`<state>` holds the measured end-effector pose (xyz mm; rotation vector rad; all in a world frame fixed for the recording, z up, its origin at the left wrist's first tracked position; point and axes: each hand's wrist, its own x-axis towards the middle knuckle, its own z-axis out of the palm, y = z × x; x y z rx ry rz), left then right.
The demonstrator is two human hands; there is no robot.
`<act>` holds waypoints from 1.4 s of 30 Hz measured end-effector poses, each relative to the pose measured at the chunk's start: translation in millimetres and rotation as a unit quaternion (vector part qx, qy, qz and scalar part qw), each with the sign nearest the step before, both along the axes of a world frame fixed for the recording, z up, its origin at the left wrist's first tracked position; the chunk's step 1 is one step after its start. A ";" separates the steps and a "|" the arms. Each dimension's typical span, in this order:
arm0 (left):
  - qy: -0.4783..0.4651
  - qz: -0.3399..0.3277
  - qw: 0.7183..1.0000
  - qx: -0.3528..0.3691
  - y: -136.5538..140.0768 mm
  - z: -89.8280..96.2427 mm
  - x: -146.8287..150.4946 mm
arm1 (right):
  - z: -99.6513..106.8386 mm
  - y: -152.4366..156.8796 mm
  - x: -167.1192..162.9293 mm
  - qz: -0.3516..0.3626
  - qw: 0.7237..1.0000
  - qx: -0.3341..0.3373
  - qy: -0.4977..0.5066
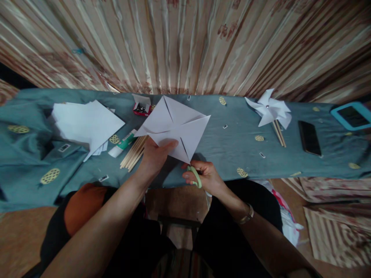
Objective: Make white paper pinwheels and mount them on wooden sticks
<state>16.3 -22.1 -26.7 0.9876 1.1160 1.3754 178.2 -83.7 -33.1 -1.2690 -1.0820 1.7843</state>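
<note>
A square of white paper [185, 110], slit inward from its corners, is pinched in my left hand [158, 152], the thumb lying on top. My right hand [204, 175] grips a pair of scissors [196, 177] with pale green handles, just below the paper's near corner; their blades are hidden. Under and beside my left hand lies a bundle of thin wooden sticks [133, 154]. A green and white glue stick [123, 143] rests left of the sticks. Behind it stands a small open red box [141, 110] of metal pins or tacks.
A pile of white paper sheets [84, 123] lies at the left on the teal cloth [232, 143]. To the right are finished white pinwheels [268, 109] on sticks, a dark phone [309, 138] and a blue-framed device [352, 116]. A striped curtain [179, 46] hangs behind.
</note>
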 end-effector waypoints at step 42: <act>0.019 -0.008 1.000 -0.010 -6.0 -1.8 2.0 | 1.5 0.5 1.0 -0.018 1.000 0.007 -0.012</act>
